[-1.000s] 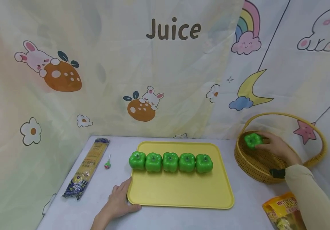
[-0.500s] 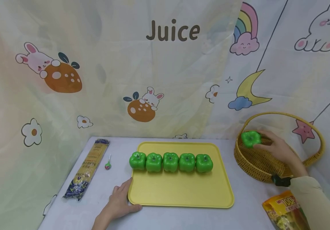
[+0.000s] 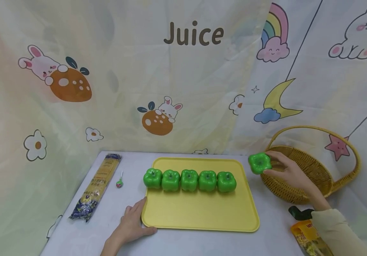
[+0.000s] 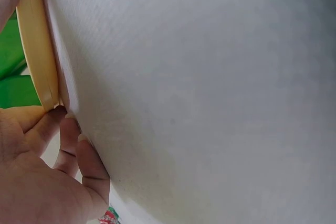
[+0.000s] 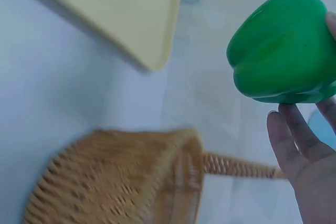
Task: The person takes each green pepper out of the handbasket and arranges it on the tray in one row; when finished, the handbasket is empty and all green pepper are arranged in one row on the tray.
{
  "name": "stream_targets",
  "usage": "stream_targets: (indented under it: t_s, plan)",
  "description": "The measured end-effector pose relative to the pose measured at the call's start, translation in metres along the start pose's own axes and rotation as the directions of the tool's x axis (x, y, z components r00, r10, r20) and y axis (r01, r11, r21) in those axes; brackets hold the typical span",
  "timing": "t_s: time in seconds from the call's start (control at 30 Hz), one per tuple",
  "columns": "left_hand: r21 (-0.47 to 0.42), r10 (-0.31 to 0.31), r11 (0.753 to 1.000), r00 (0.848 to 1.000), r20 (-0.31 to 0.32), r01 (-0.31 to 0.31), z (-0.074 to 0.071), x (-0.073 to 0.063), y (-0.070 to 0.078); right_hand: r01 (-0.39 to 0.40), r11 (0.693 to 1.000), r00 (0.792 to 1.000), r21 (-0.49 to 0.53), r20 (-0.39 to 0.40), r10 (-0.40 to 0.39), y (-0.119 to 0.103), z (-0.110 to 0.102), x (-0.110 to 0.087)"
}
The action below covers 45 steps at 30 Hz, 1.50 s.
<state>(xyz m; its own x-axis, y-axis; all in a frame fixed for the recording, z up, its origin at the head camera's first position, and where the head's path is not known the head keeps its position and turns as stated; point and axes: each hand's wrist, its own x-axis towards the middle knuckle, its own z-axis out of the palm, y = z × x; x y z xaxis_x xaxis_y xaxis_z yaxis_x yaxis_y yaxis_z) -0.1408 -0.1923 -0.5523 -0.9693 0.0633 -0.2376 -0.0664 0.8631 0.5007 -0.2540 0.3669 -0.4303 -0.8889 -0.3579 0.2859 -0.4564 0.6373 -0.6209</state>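
Observation:
My right hand (image 3: 287, 172) holds a glossy green bell pepper (image 3: 260, 163) above the left rim of a wicker basket (image 3: 324, 170). In the right wrist view, fingers and thumb grip that bell pepper (image 5: 283, 48), while the basket (image 5: 105, 177) shows below. A row of several similar bell peppers (image 3: 189, 180) spans a yellow tray (image 3: 199, 213); the leftmost overlaps its left edge. At the tray's near left corner rests my left hand (image 3: 130, 224), thumb along the front edge and fingers against the left side. The left wrist view shows these fingers touching the tray's rim (image 4: 39, 45).
A long pack of dried noodles (image 3: 97, 185) and a small lollipop (image 3: 119, 181) lie left of the tray. Near the right forearm is an orange and yellow snack bag (image 3: 311, 238), partly covered by the sleeve. The basket's tall handle (image 3: 314, 127) arches over it. Printed cloth hangs behind.
My right hand has lifted the bell pepper out of the basket and carried it left, towards the tray. The left hand and the row of bell peppers have stayed put.

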Motion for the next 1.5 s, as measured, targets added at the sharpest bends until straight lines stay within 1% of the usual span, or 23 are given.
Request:
stream_targets:
  t_s: [0.07, 0.17, 0.27, 0.4, 0.5, 0.6, 0.7, 0.83, 0.93, 1.17, 1.4, 1.5]
  plan:
    - [0.0, 0.004, 1.0, 1.0, -0.004, -0.004, 0.0, 0.0, 0.0, 0.005, 1.0, 1.0, 0.011, 0.019, -0.005, -0.002, 0.009, 0.0]
    - [-0.003, 0.012, 1.0, 1.0, -0.011, -0.012, 0.0, -0.001, 0.0, -0.013, 1.0, 0.999, 0.021, 0.048, 0.012, -0.002, 0.021, -0.001]
    - [-0.006, 0.016, 1.0, 1.0, -0.011, -0.016, 0.001, -0.001, 0.001, -0.057, 0.997, 0.995, 0.043, 0.08, 0.053, -0.002, 0.03, -0.002]
    - [-0.014, 0.01, 1.0, 1.0, -0.008, -0.01, 0.0, -0.001, 0.001, -0.144, 0.987, 0.983, 0.068, 0.121, 0.135, -0.001, 0.04, -0.005]
    - [-0.017, 0.004, 1.0, 1.0, -0.008, -0.004, 0.0, -0.001, 0.001, -0.183, 0.981, 0.977, 0.062, 0.125, 0.174, 0.001, 0.045, -0.007]
    - [-0.015, 0.0, 1.0, 1.0, -0.008, 0.0, -0.001, 0.0, 0.002, -0.205, 0.977, 0.974, 0.055, 0.114, 0.198, 0.005, 0.05, -0.009]
    - [-0.011, 0.001, 1.0, 1.0, -0.008, -0.001, -0.001, -0.001, 0.003, -0.21, 0.976, 0.972, 0.062, 0.121, 0.201, 0.009, 0.054, -0.01]
    - [-0.011, 0.008, 1.0, 1.0, -0.013, -0.008, -0.001, -0.001, 0.003, -0.215, 0.969, 0.97, 0.122, 0.145, 0.197, 0.012, 0.061, -0.012]
    - [-0.008, 0.013, 1.0, 1.0, -0.018, -0.013, -0.001, -0.001, 0.002, -0.222, 0.965, 0.967, 0.14, 0.156, 0.2, 0.014, 0.066, -0.014]
    - [-0.002, 0.02, 1.0, 0.999, -0.026, -0.02, -0.001, 0.0, 0.001, -0.251, 0.96, 0.958, 0.121, 0.171, 0.229, 0.016, 0.074, -0.014]
    - [-0.007, 0.007, 1.0, 1.0, -0.01, -0.007, -0.001, -0.001, 0.001, -0.268, 0.96, 0.951, 0.083, 0.185, 0.249, 0.017, 0.08, -0.015]
    - [-0.006, 0.01, 1.0, 1.0, -0.01, -0.01, -0.001, -0.001, 0.001, -0.275, 0.958, 0.947, 0.075, 0.194, 0.257, 0.018, 0.082, -0.016]
